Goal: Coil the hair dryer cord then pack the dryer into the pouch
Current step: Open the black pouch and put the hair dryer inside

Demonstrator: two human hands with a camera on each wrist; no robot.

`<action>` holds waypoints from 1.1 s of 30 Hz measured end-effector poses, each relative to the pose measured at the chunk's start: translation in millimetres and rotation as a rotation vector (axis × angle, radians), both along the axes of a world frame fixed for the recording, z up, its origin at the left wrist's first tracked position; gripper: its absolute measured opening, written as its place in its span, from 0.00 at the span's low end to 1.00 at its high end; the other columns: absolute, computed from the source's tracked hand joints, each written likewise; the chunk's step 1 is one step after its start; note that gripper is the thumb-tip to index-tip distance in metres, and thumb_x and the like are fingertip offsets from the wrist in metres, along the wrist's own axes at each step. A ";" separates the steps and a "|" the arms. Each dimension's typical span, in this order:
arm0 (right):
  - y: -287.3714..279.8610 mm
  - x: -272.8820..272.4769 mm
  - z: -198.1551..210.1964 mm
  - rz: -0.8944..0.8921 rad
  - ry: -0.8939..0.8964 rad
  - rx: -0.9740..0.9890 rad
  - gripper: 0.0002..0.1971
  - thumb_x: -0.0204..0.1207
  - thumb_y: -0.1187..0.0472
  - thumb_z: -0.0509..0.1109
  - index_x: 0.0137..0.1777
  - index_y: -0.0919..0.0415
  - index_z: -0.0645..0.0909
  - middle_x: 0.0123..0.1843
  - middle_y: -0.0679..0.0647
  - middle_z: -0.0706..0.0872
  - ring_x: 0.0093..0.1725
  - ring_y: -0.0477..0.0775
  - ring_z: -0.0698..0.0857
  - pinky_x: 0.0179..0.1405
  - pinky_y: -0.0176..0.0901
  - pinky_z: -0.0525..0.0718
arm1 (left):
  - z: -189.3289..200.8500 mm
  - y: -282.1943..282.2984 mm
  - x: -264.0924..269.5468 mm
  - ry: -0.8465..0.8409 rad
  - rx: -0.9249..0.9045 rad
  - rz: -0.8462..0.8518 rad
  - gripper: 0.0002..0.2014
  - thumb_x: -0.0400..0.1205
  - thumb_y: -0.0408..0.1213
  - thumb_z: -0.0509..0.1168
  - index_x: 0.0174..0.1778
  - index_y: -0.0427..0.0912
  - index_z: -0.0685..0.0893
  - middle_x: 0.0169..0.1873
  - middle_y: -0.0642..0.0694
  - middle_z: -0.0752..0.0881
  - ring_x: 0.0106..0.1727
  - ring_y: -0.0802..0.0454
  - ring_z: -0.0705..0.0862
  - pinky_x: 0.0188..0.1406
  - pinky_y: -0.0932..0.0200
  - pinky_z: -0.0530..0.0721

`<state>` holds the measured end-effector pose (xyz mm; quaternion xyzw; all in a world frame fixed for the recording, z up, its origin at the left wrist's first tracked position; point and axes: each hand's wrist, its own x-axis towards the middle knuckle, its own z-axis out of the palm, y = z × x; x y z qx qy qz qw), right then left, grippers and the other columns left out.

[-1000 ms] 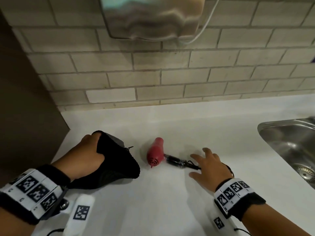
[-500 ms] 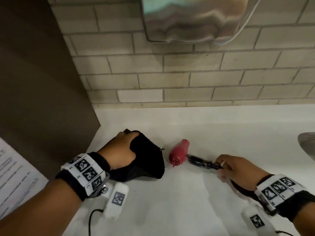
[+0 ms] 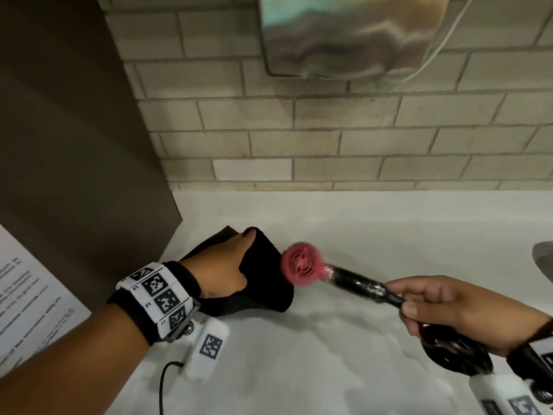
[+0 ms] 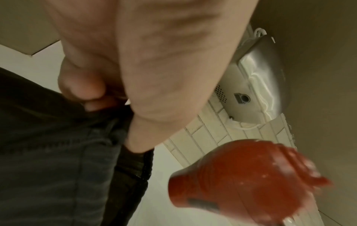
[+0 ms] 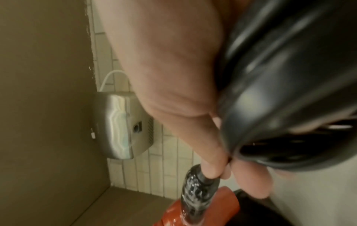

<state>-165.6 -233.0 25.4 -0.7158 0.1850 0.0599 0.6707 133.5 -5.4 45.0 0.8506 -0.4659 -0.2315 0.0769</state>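
Observation:
A small red hair dryer (image 3: 302, 266) with a black handle (image 3: 360, 285) hangs just above the white counter (image 3: 329, 354), its round grille facing me. My right hand (image 3: 449, 307) pinches the end of the handle, and the coiled black cord (image 3: 457, 351) hangs under that palm. The black pouch (image 3: 263, 283) lies on the counter to the left, and my left hand (image 3: 227, 265) grips its upper edge. The dryer's red body (image 4: 241, 182) sits right beside the pouch (image 4: 58, 152) in the left wrist view. In the right wrist view my fingertips (image 5: 214, 169) pinch the handle (image 5: 195, 188), with the cord (image 5: 289, 76) against the palm.
A steel hand dryer (image 3: 353, 34) is mounted on the brick wall above. A brown partition (image 3: 74, 130) stands at the left, with a printed sheet (image 3: 27, 298) below it. The sink's rim (image 3: 543, 256) shows at the right edge.
My right hand has taken hold of the dryer's handle and lifted it off the counter, turning its grille toward me and bringing it up to the pouch. The left hand keeps its grip on the pouch.

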 end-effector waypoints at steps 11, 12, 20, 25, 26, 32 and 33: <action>33.6 50.7 -12.8 -0.001 -0.044 -0.130 0.14 0.79 0.61 0.71 0.64 0.51 0.86 0.35 0.56 0.88 0.30 0.51 0.78 0.29 0.36 0.76 | 5.3 19.1 -4.0 0.094 0.167 -0.084 0.53 0.81 0.33 0.67 0.86 0.58 0.31 0.89 0.54 0.47 0.54 0.57 0.77 0.33 0.86 0.75; 34.4 54.0 -13.2 -0.006 -0.052 -0.205 0.13 0.81 0.61 0.71 0.63 0.49 0.86 0.34 0.54 0.89 0.30 0.51 0.78 0.29 0.36 0.76 | 8.6 19.9 -7.1 0.108 0.175 -0.063 0.52 0.81 0.32 0.66 0.86 0.58 0.32 0.89 0.55 0.49 0.47 0.58 0.76 0.27 0.84 0.73; 63.7 104.9 -24.8 0.012 -0.001 -0.771 0.13 0.80 0.58 0.67 0.61 0.46 0.86 0.39 0.39 0.89 0.42 0.40 0.85 0.40 0.24 0.75 | 7.4 4.4 -47.8 0.123 0.112 -0.161 0.53 0.77 0.32 0.66 0.87 0.56 0.34 0.89 0.52 0.47 0.46 0.50 0.84 0.41 0.59 0.88; 75.8 143.7 -28.0 -0.120 0.078 -0.587 0.10 0.75 0.65 0.64 0.43 0.69 0.86 0.44 0.67 0.91 0.46 0.67 0.89 0.43 0.51 0.85 | -11.2 -3.5 -78.7 0.162 0.061 -0.167 0.56 0.78 0.31 0.66 0.84 0.57 0.26 0.88 0.46 0.53 0.35 0.49 0.83 0.30 0.55 0.85; 73.7 150.0 -31.2 -0.196 0.110 -0.411 0.12 0.74 0.64 0.65 0.46 0.72 0.86 0.43 0.69 0.90 0.43 0.68 0.89 0.41 0.50 0.87 | -13.1 -2.9 -81.8 0.169 0.036 -0.142 0.56 0.78 0.30 0.66 0.83 0.58 0.25 0.88 0.47 0.52 0.34 0.50 0.83 0.28 0.56 0.83; 66.8 173.3 -45.3 -0.383 0.189 0.270 0.06 0.81 0.58 0.67 0.50 0.60 0.82 0.47 0.58 0.87 0.45 0.57 0.87 0.47 0.50 0.90 | -22.1 9.9 -83.9 0.131 -0.094 -0.071 0.59 0.77 0.30 0.69 0.83 0.59 0.25 0.85 0.61 0.28 0.47 0.53 0.88 0.44 0.61 0.89; 65.9 177.2 -41.3 -0.377 0.181 0.328 0.06 0.82 0.60 0.65 0.48 0.61 0.82 0.45 0.57 0.85 0.46 0.57 0.86 0.48 0.49 0.90 | -22.6 12.1 -83.4 0.122 -0.113 -0.051 0.59 0.77 0.30 0.69 0.83 0.59 0.26 0.85 0.62 0.28 0.46 0.54 0.87 0.41 0.64 0.88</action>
